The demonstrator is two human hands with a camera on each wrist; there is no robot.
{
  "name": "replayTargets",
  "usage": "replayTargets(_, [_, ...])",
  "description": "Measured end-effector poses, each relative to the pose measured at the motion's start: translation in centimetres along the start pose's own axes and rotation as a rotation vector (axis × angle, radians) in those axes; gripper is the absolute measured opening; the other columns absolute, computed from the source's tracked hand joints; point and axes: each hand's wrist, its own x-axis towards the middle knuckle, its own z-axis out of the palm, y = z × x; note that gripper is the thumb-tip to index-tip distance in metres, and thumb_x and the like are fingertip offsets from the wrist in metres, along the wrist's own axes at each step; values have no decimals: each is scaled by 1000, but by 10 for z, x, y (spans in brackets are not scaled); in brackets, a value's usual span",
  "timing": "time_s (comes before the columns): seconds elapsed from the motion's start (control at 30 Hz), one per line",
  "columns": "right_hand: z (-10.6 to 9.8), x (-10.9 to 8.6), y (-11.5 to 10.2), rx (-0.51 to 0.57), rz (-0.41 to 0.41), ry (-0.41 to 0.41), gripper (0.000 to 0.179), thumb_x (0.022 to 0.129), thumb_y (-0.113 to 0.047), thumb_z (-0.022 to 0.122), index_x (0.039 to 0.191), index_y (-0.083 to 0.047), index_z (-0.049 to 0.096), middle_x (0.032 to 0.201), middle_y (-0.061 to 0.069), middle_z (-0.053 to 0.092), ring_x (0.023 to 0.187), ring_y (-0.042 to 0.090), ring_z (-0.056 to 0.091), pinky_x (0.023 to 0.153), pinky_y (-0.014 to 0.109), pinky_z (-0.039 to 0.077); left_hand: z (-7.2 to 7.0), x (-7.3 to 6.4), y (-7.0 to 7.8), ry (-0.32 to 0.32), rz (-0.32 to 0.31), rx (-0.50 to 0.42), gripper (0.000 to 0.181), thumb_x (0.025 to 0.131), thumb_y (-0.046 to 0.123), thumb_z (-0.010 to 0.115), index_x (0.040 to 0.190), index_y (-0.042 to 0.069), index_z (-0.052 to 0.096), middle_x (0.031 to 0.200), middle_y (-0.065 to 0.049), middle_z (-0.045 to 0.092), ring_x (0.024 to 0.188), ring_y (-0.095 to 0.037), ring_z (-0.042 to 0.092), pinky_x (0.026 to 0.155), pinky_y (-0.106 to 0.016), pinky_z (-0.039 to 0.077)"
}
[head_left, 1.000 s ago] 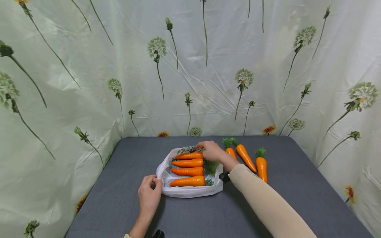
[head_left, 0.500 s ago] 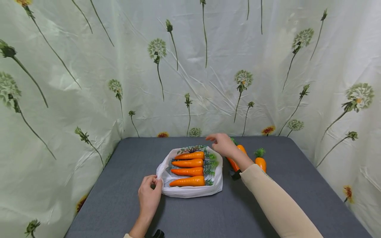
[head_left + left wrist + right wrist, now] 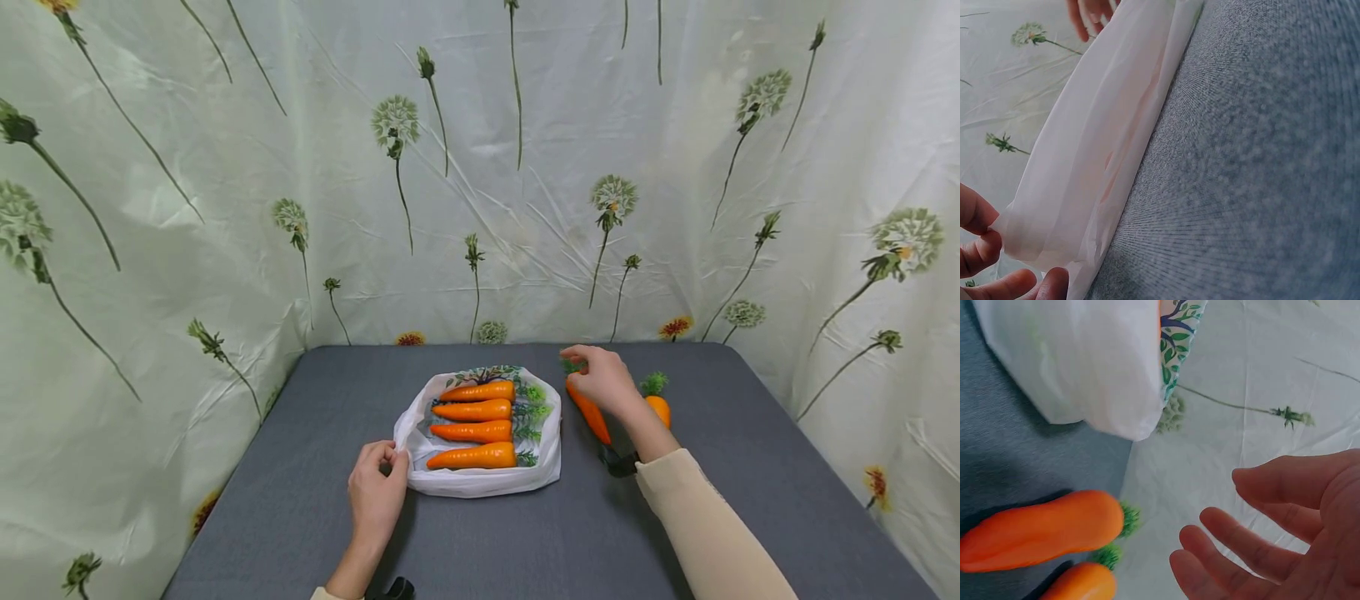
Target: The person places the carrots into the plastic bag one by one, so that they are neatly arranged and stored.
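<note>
A white bag (image 3: 480, 485) lies on its side with its rim folded round several orange toy carrots (image 3: 472, 457). Their green tops point to the right. My left hand (image 3: 377, 492) pinches the bag's left edge; in the left wrist view the fingers (image 3: 979, 250) hold the thin white plastic (image 3: 1079, 162). My right hand (image 3: 603, 379) hovers over the top of a loose carrot (image 3: 589, 414), right of the bag. The right wrist view shows this hand (image 3: 1291, 544) with spread fingers and nothing in them, apart from two carrots (image 3: 1041, 528). In the head view the hand hides one of those.
Another loose carrot (image 3: 658, 408) lies farther right, partly behind my right wrist. The dark grey table (image 3: 480, 550) meets a pale curtain (image 3: 525, 208) printed with dandelions along its back edge. A black wrist band (image 3: 618, 461) sits under my right wrist.
My right hand has come out of the bag from the carrots' green tops and moved right to the loose carrots. My left hand stays at the bag's edge.
</note>
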Motion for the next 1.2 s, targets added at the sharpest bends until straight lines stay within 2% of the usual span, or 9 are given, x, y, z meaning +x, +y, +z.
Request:
replayTargets(0.1, [2, -6, 9, -30, 30, 25, 45, 90, -6, 63, 135, -11, 63, 129, 20, 64, 109, 37, 63, 73, 43, 50, 0, 0, 0, -2, -1, 1, 24, 86, 6, 71, 68, 12, 57, 104, -10, 69, 94, -30, 64, 81, -48, 47])
replayTargets(0.3, [12, -16, 27, -67, 70, 59, 48, 89, -10, 72, 135, -7, 61, 124, 23, 65, 91, 32, 64, 68, 43, 50, 0, 1, -1, 8, 7, -5, 25, 85, 5, 72, 68, 12, 56, 102, -9, 69, 93, -29, 64, 80, -47, 47])
replayTargets(0.47, [20, -24, 38, -107, 121, 70, 54, 87, -12, 75, 138, -7, 59, 120, 21, 65, 88, 31, 62, 71, 44, 51, 0, 1, -1, 5, 0, 2, 24, 86, 6, 71, 68, 12, 56, 103, -9, 69, 94, -29, 64, 82, -47, 47])
replayTargets(0.93, [36, -30, 50, -149, 214, 50, 69, 82, -22, 83, 142, -8, 54, 108, 16, 68, 72, 24, 59, 62, 41, 49, 0, 0, 2, -4, -30, -5, 24, 88, 11, 71, 69, 13, 57, 106, -8, 68, 94, -28, 63, 82, -45, 48])
replayTargets(1.2, [40, -28, 50, -162, 231, 49, 69, 80, -21, 85, 141, -8, 55, 105, 16, 68, 69, 26, 57, 59, 41, 48, -1, 2, 1, 28, 13, 6, 25, 86, 10, 75, 69, 12, 57, 101, -8, 69, 88, -26, 63, 78, -44, 46])
